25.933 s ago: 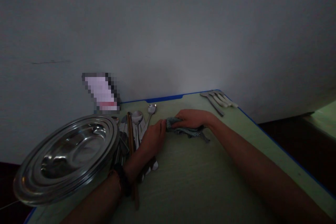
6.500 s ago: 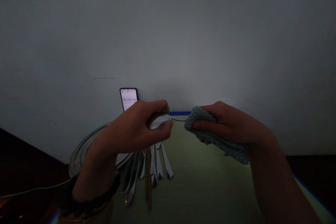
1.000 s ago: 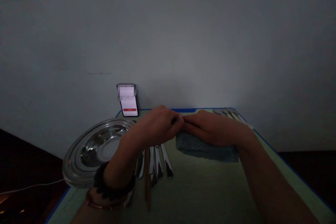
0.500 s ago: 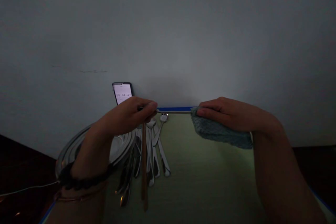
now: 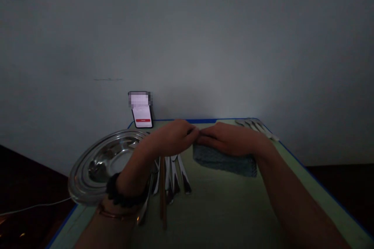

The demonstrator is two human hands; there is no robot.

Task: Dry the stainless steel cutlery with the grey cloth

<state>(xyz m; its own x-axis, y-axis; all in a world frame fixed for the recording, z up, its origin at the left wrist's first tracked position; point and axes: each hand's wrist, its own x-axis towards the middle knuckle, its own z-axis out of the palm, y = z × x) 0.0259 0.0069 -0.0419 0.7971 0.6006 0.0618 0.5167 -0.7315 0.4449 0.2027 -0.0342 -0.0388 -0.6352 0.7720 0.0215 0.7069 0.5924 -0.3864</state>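
Note:
My left hand (image 5: 173,137) is closed in a pinch above the table, close against my right hand. The slim metal piece of cutlery it gripped a moment earlier is now hidden between the hands. My right hand (image 5: 226,138) is closed over a folded grey-blue cloth (image 5: 224,162), which hangs below the fingers. Under my left wrist lie several metal utensils (image 5: 184,177), their handles toward me and their heads covered by my hand. A pair of brown chopsticks (image 5: 163,198) rests among them.
A wide shiny steel basin (image 5: 76,181) stands at the table's left. Behind it a lit phone (image 5: 142,116) leans on the wall. Several pieces of cutlery (image 5: 258,126) lie at the back right corner. The pale green table (image 5: 222,206) has a blue edge.
My hands have come together, the cloth moving left along the metal piece until it meets my left hand. The view has shifted, showing the back right cutlery and more of the basin.

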